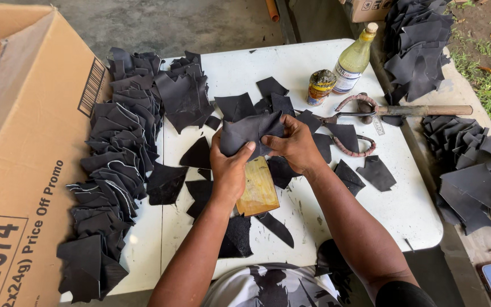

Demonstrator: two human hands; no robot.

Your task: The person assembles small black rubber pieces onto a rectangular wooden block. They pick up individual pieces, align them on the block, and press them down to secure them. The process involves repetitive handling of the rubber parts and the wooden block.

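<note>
You're gripping the black leather piece (249, 132) with left hand (229, 170) and right hand (294, 145), wooden block (258, 187) just below.

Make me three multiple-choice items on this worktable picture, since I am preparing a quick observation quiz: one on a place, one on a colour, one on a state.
1. Where does the wooden block lie?
A. On the white table beneath the hands
B. Inside the cardboard box
C. On the grass

2. What colour is the piece being held?
A. White
B. Black
C. Yellow

3. How is that piece held?
A. By the left hand alone
B. By both hands, the right hand too
C. Lying untouched

Answers: 1 A, the block rests on the tabletop; 2 B, it is dark like the stacked pieces; 3 B, fingers of both hands grip it.
</note>
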